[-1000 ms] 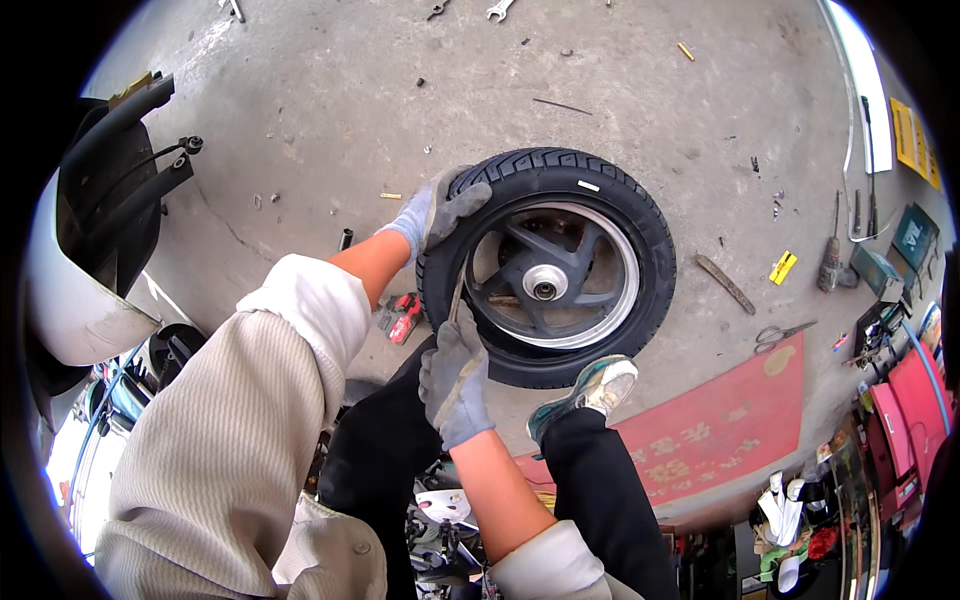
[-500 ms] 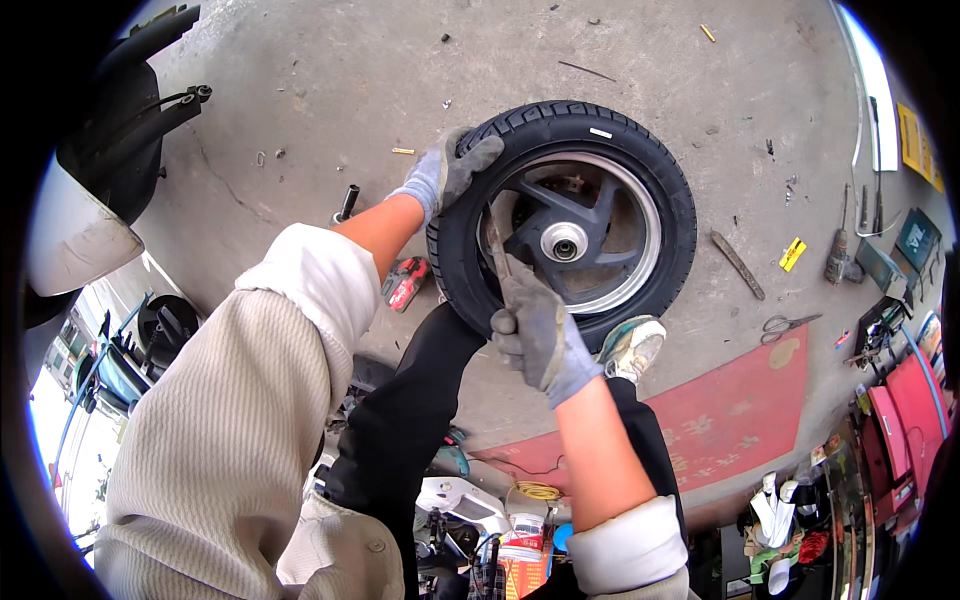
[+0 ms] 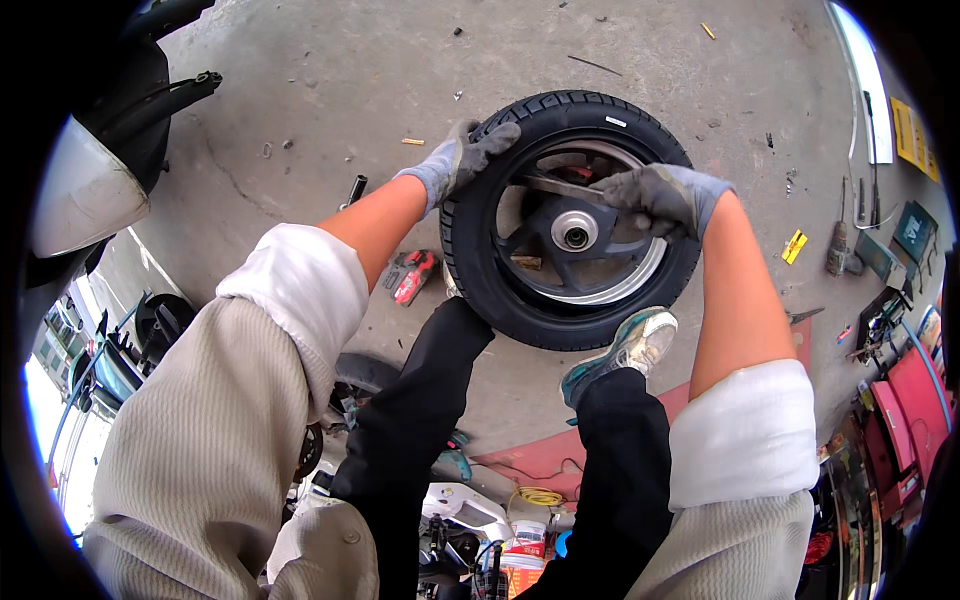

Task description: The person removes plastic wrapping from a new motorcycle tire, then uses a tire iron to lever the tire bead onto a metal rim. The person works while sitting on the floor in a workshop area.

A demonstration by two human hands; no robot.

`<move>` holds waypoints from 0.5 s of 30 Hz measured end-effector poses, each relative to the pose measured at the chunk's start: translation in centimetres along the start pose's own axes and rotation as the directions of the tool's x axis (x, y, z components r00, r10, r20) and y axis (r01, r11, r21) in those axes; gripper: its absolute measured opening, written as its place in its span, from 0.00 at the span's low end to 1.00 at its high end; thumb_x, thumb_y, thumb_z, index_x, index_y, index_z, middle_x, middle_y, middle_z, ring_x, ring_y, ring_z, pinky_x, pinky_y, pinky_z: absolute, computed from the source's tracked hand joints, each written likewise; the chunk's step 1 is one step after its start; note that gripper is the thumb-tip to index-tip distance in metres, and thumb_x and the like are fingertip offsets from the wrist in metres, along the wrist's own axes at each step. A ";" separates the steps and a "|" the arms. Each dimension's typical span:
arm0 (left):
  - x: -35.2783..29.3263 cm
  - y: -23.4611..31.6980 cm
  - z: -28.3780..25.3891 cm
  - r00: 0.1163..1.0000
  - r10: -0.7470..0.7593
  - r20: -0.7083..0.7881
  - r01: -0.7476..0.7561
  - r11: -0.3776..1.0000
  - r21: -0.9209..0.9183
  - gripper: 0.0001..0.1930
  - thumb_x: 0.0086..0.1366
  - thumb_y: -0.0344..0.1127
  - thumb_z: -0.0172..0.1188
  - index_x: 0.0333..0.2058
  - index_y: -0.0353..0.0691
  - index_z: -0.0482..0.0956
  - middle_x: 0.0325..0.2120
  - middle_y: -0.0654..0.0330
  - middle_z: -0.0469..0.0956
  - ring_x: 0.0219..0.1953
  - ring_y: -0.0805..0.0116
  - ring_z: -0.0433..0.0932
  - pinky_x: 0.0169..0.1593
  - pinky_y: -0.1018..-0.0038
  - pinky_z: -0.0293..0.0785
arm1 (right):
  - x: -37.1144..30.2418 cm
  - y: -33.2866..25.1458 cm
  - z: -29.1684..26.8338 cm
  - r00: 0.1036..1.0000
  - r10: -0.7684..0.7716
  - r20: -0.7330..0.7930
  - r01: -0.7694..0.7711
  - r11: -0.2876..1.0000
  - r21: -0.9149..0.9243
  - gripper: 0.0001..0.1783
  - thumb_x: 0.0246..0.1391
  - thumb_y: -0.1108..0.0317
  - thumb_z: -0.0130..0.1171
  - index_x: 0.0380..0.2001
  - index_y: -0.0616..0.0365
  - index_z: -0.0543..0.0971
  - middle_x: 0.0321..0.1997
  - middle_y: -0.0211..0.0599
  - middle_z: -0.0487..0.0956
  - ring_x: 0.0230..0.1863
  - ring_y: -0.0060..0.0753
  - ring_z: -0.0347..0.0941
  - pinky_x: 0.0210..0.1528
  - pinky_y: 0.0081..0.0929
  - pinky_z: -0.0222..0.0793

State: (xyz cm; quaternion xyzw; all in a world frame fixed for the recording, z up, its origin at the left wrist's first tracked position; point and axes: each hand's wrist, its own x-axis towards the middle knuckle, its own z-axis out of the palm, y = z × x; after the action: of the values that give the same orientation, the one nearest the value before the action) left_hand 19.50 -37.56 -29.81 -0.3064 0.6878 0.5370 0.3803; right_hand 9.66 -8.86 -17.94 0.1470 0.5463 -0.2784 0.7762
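A black tyre point(image 3: 468, 285) lies on the concrete floor around a grey spoked wheel point(image 3: 545, 243) with a silver rim edge. My gloved left hand point(image 3: 455, 165) grips the tyre at its upper left, fingers laid over the sidewall. In my gloved right hand point(image 3: 665, 197) is a flat metal tyre lever point(image 3: 560, 188), held across the wheel above the hub. The lever's free end points left, near the tyre's inner edge; whether it touches the bead I cannot tell. My shoe point(image 3: 640, 342) rests against the tyre's lower right side.
A red and grey power tool point(image 3: 410, 275) lies left of the tyre. To the right are a yellow packet point(image 3: 794, 247) and a screwdriver-like tool point(image 3: 837, 248). A white and black scooter part point(image 3: 90, 195) stands at the far left. A red mat point(image 3: 530, 455) lies behind my legs.
My right hand has swung from the tyre's lower left up to the wheel's upper right, bringing the lever along. The left hand keeps its hold. My right shoe has turned slightly.
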 end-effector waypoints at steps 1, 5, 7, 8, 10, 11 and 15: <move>-1.2 0.6 0.4 0.999 0.027 0.047 -0.023 0.997 -0.073 0.38 0.64 0.59 0.67 0.59 0.31 0.74 0.53 0.50 0.79 0.55 0.63 0.77 0.60 0.68 0.72 | 0.6 5.2 1.3 0.999 -0.044 0.022 0.039 0.975 0.217 0.23 0.72 0.56 0.46 0.68 0.37 0.71 0.19 0.18 0.64 0.12 0.11 0.50 0.14 0.15 0.43; -5.9 1.1 -0.2 0.926 0.228 0.302 -0.136 0.945 -0.298 0.54 0.54 0.55 0.77 0.70 0.31 0.58 0.60 0.46 0.74 0.58 0.59 0.77 0.61 0.63 0.74 | -0.1 13.4 9.2 0.979 -0.110 -0.172 0.185 0.833 0.522 0.25 0.72 0.54 0.51 0.67 0.49 0.72 0.17 0.21 0.65 0.12 0.12 0.51 0.13 0.17 0.44; -6.7 0.3 -0.4 0.972 0.133 0.193 -0.067 0.947 -0.314 0.48 0.57 0.54 0.75 0.66 0.30 0.64 0.56 0.49 0.77 0.53 0.62 0.80 0.55 0.65 0.79 | -0.1 13.1 10.6 0.965 -0.157 -0.211 0.248 0.808 0.534 0.25 0.68 0.57 0.55 0.65 0.50 0.75 0.19 0.21 0.67 0.16 0.13 0.55 0.16 0.16 0.46; -7.0 -0.4 0.9 0.986 -0.059 -0.158 0.019 0.970 -0.243 0.38 0.59 0.54 0.73 0.59 0.31 0.73 0.47 0.54 0.82 0.46 0.66 0.82 0.48 0.69 0.82 | 0.1 12.4 10.9 0.957 -0.189 -0.220 0.278 0.814 0.510 0.25 0.68 0.57 0.55 0.65 0.51 0.76 0.19 0.22 0.67 0.17 0.13 0.57 0.17 0.17 0.47; -7.1 -0.9 0.3 0.996 -0.090 0.002 0.085 0.937 -0.338 0.38 0.60 0.54 0.72 0.59 0.32 0.73 0.44 0.56 0.83 0.43 0.67 0.83 0.46 0.70 0.83 | 1.0 11.4 11.3 0.962 -0.168 -0.217 0.246 0.879 0.409 0.23 0.68 0.58 0.55 0.62 0.53 0.78 0.19 0.22 0.68 0.17 0.13 0.59 0.17 0.17 0.51; -7.1 -0.9 0.2 0.991 -0.096 0.089 0.123 0.913 -0.388 0.37 0.61 0.55 0.71 0.60 0.33 0.73 0.43 0.57 0.83 0.42 0.68 0.84 0.45 0.70 0.83 | 0.7 10.4 11.6 0.952 -0.212 -0.222 0.282 0.889 0.361 0.23 0.69 0.58 0.56 0.62 0.54 0.77 0.18 0.22 0.68 0.15 0.12 0.58 0.16 0.16 0.49; -7.1 -3.0 0.4 0.991 0.088 0.101 -0.025 0.864 -0.504 0.32 0.63 0.55 0.69 0.58 0.37 0.76 0.42 0.60 0.83 0.39 0.71 0.83 0.43 0.73 0.83 | -0.1 8.4 12.4 0.942 -0.280 -0.186 0.333 0.861 0.385 0.21 0.69 0.60 0.55 0.61 0.55 0.79 0.19 0.22 0.69 0.17 0.12 0.61 0.17 0.16 0.51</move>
State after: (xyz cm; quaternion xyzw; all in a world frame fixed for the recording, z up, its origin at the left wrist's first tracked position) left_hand 25.81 -37.78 -25.38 -0.3413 0.5092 0.7255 0.3128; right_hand 24.11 -8.74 -14.06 0.2351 0.5387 -0.4974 0.6380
